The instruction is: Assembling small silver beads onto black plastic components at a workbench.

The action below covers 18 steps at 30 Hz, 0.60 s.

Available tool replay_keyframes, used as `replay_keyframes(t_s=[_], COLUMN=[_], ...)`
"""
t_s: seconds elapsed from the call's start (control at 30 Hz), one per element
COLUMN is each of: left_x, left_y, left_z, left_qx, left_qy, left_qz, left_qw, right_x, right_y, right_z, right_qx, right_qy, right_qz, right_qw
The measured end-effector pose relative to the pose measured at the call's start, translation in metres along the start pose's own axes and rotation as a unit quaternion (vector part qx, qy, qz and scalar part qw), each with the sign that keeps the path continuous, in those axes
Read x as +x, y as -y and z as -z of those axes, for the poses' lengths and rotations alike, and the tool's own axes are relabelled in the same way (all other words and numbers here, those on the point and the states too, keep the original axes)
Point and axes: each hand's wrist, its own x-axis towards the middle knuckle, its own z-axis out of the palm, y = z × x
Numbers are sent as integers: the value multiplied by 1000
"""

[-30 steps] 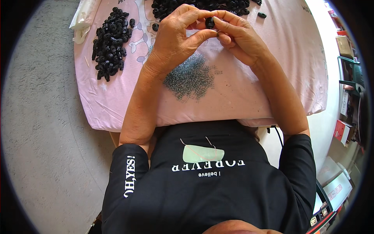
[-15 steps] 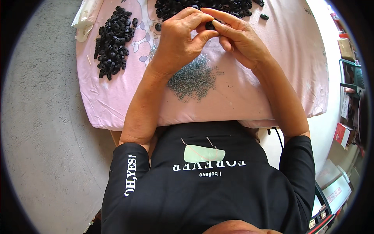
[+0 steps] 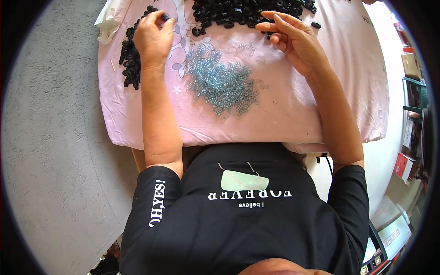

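Note:
My left hand [image 3: 153,40] is over the smaller heap of black plastic pieces [image 3: 131,66] at the left of the table. Between its thumb and fingers sits a small black ribbed plastic piece [image 3: 165,17], rounded like a cord lock. My right hand [image 3: 302,42] hovers at the near edge of the larger black heap [image 3: 229,13], fingers apart and nothing visible in them. In the middle, nearer to me, a spread of tiny shiny coils [image 3: 222,85], like small metal springs, lies on the cloth.
A pink patterned cloth [image 3: 275,119] covers the table. One black piece [image 3: 316,25] lies apart at the right of the large heap. A white plastic bag [image 3: 111,16] rests at the far left corner. Boxes and a green item [image 3: 415,94] stand beyond the right edge.
My hands were together over the table with a black piece between them. The left has moved left to the smaller heap with a piece; the right has opened, staying near the large heap.

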Motion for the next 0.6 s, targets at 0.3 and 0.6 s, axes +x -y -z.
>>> replay_keyframes(t_s=[0.3, 0.6], left_x=[2, -25], left_y=[-1, -79], left_z=[-5, -10], left_qx=[-15, -228], left_qy=[-103, 73], left_qz=[-54, -113], left_qw=[993, 964], right_x=[3, 9], right_y=[3, 10], right_z=[13, 26], right_qx=[-42, -4], right_qy=[-132, -254], right_qz=[74, 129], right_qw=[988, 959])
